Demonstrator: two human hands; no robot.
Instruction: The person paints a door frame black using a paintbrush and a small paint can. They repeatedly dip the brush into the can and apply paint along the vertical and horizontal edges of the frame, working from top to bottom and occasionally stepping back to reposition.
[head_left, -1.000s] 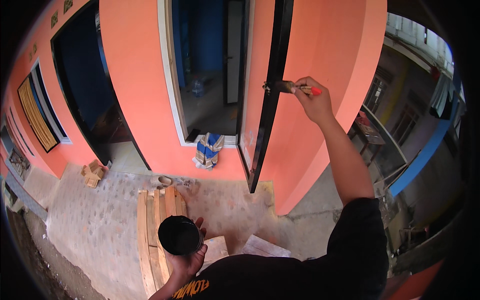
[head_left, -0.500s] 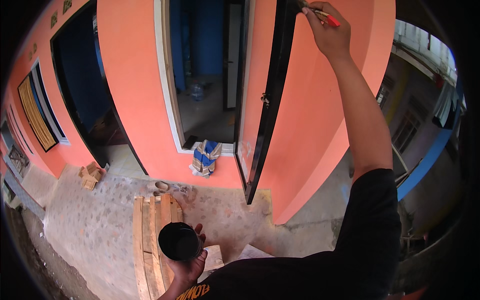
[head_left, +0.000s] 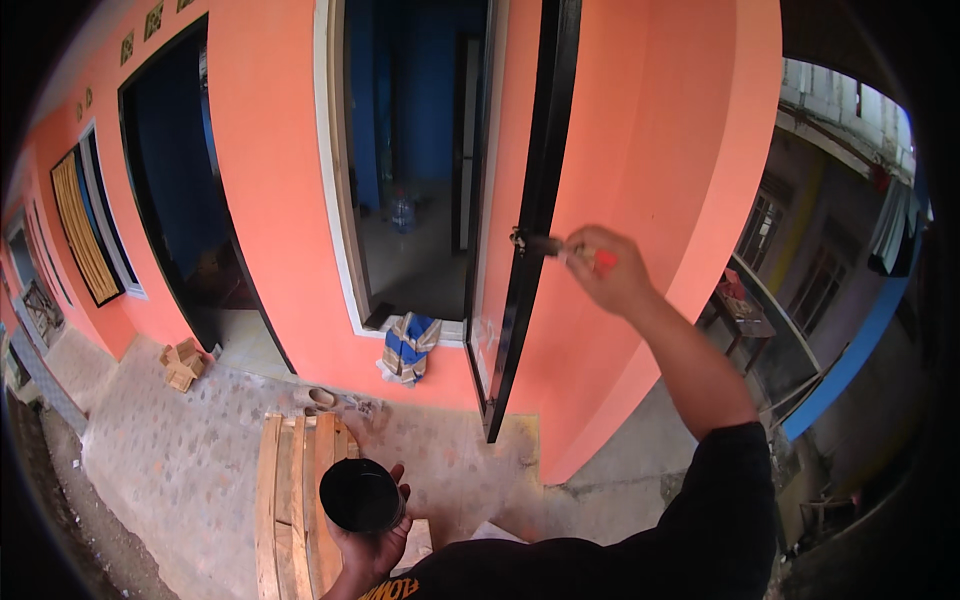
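Observation:
My right hand grips a paintbrush with a red handle end, slightly blurred by motion. Its dark bristles are at the edge of a black window frame, close beside a metal latch. The frame belongs to a window panel swung outward from the salmon-coloured wall. Low in front of me, my left hand is wrapped round a round black container, its opening facing up. The inside looks dark, and I cannot make out how much is in it.
A blue, grey and white cloth hangs over the window sill. Below stands a wooden plank structure, with shoes near its far end. A cardboard piece lies by the doorway. The salmon wall juts out on the right.
My right hand has come down along the black frame with the paintbrush, from its top to the latch. My left hand still holds the container, slightly lower in view.

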